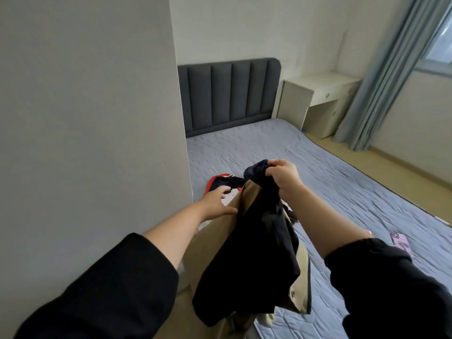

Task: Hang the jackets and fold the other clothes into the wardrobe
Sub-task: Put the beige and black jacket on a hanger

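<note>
Limp navy jacket, tan-lined; grip of right hand

A bed with a pale blue quilted cover runs from near to far, its dark grey padded headboard at the far end. Near the left edge lies a small heap of clothes in red, navy and white. A phone in a lilac case lies flat near the right edge, well apart from the heap.
</note>
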`<state>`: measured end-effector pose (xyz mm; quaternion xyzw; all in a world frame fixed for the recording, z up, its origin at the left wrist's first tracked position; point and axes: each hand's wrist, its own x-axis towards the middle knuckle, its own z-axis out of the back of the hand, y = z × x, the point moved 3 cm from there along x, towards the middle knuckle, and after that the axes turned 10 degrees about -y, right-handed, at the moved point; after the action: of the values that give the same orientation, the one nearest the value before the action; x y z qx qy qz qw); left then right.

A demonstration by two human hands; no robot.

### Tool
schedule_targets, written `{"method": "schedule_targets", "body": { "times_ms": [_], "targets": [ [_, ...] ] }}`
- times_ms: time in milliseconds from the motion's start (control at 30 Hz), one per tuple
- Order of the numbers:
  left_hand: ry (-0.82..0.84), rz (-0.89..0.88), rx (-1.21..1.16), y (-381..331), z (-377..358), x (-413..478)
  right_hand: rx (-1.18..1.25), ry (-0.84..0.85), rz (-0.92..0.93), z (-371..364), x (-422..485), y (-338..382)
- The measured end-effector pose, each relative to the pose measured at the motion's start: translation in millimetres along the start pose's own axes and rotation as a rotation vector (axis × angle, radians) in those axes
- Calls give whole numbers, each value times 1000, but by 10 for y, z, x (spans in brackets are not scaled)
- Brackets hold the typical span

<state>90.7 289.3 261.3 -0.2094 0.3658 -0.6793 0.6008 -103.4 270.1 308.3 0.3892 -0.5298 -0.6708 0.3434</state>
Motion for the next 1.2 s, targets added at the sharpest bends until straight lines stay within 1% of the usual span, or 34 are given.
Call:
{"method": "schedule_targets", "body": {
  "times_ms": [67, 133, 167, 267, 300, 367, 433, 467, 500, 533, 567, 600, 633, 667, 733, 767, 800, 833, 867, 900, 933, 967, 1000, 1033, 1067, 1133, 1167, 1200],
  "targets": [
    [64, -15, -98, -151, -11, -73, -28, 61, 64, 17, -102, 147],
    [92, -76, -138, -338, -86, -117, -58, 130, 137, 65, -209, 300],
    [76, -93, -144, -426, -124, -133, -69, 163, 174, 109, -262, 364],
    [-89, 13, -206, -566, -98, -176, -55, 262, 242, 270, -383, 447],
    [-119, 32, -242, -568, -88, -185, -33, 295, 247, 342, -407, 439],
    [-146, 59, -225, -564, -68, -211, 48, 343, 208, 504, -393, 404],
    [-198, 68, -199, -568, -43, -255, 120, 334, 125, 692, -326, 312],
    [-230, 74, -205, -571, -23, -273, 53, 311, 146, 798, -266, 245],
    [-262, 78, -216, -582, 2, -291, -95, 315, 213, 903, -216, 165],
    [-290, 81, -219, -592, 31, -307, -242, 384, 262, 983, -179, 50],
    [-313, 86, -217, -612, 66, -329, -337, 525, 223, 1033, -150, -112],
    [-331, 87, -212, -636, 95, -358, -389, 681, 94, 1076, -156, -287],
    [-344, 83, -211, -657, 119, -388, -414, 792, -51, 1121, -156, -453],
    [-349, 73, -217, -681, 138, -430, -428, 866, -157, 1145, -163, -580],
    [-346, 48, -229, -734, 161, -537, -512, 978, -261, 1150, -200, -781],
    [-344, 40, -228, -745, 172, -585, -573, 1014, -282, 1133, -234, -860],
    [-347, 33, -218, -748, 187, -633, -673, 1013, -267, 1117, -282, -923],
    [-350, 29, -198, -739, 210, -672, -809, 939, -173, 1093, -302, -937],
    [-346, 31, -178, -726, 231, -719, -906, 805, -48, 1074, -293, -901],
    [-324, 39, -176, -711, 253, -769, -931, 611, 96, 1051, -252, -820],
    [-278, 50, -189, -696, 274, -827, -898, 439, 220, 1014, -216, -722],
    [-203, 68, -201, -675, 292, -890, -802, 319, 292, 969, -222, -587],
    [-91, 94, -206, -646, 300, -965, -710, 237, 345, 911, -249, -455],
    [55, 122, -206, -610, 313, -1044, -611, 204, 379, 825, -314, -301],
    [219, 147, -197, -573, 331, -1128, -528, 208, 409, 725, -390, -160],
    [533, 203, -167, -495, 397, -1296, -384, 256, 479, 523, -615, 105],
    [658, 232, -142, -465, 435, -1365, -334, 276, 529, 441, -733, 221],
    [725, 257, -104, -432, 475, -1418, -304, 296, 585, 361, -846, 326]
  ]
}}
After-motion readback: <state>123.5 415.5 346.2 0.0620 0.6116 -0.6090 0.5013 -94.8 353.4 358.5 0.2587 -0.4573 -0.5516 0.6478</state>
